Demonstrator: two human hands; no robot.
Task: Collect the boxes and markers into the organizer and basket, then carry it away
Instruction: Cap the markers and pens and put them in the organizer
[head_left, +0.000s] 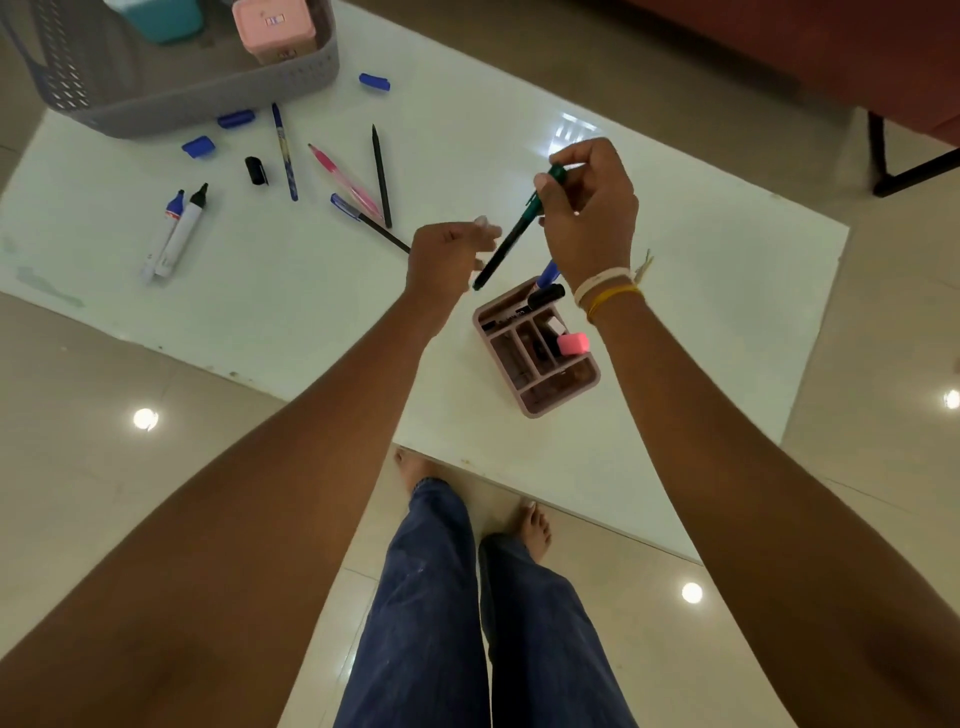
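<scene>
left hand (451, 248): grip loosely curled, holding nothing, just left of pen | green pen (511, 236): long axis slants, tip down-left, cap up-right | right hand (589, 208): grip pinching pen's cap end | organizer (537, 347): on tabletop (675, 270), near-right of tip, right hand nearer

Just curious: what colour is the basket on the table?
Grey basket, perforated sides, seen in the head view.
</scene>
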